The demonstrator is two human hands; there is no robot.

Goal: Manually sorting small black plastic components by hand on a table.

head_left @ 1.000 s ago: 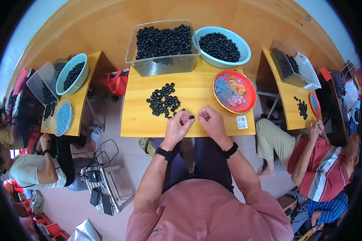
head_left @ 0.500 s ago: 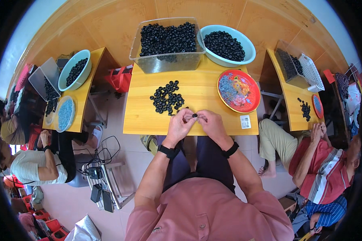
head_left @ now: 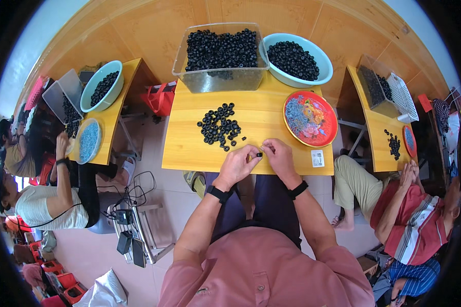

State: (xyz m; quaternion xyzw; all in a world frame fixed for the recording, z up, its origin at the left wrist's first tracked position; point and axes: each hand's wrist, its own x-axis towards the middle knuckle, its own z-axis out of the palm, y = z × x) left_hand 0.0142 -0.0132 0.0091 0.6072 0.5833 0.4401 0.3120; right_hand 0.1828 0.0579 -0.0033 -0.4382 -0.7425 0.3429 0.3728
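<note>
My left hand (head_left: 241, 163) pinches a small black ring-shaped piece (head_left: 259, 154) between thumb and fingertips, at the table's front edge. Just beside it my right hand (head_left: 281, 161) has thumb and fingertips pressed together; whatever they hold is too small to make out. Beyond my left hand lies a loose pile of the same black pieces (head_left: 217, 124), and one single piece (head_left: 244, 138) rests apart from it. To the right stands a round red tray (head_left: 325, 134) with a flower pattern, holding a heap of small blue-grey bits (head_left: 295, 115).
At the yellow table's (head_left: 189, 153) back stand a clear plastic bin (head_left: 217, 82) and a pale blue basin (head_left: 297, 79), both full of black pieces. A white label (head_left: 317, 158) sits near the right corner. People work at side tables left (head_left: 51, 204) and right (head_left: 415, 215).
My hands have drawn slightly apart, the black piece staying in the left. The view has shifted a little, and the person on the left has raised a hand to their table.
</note>
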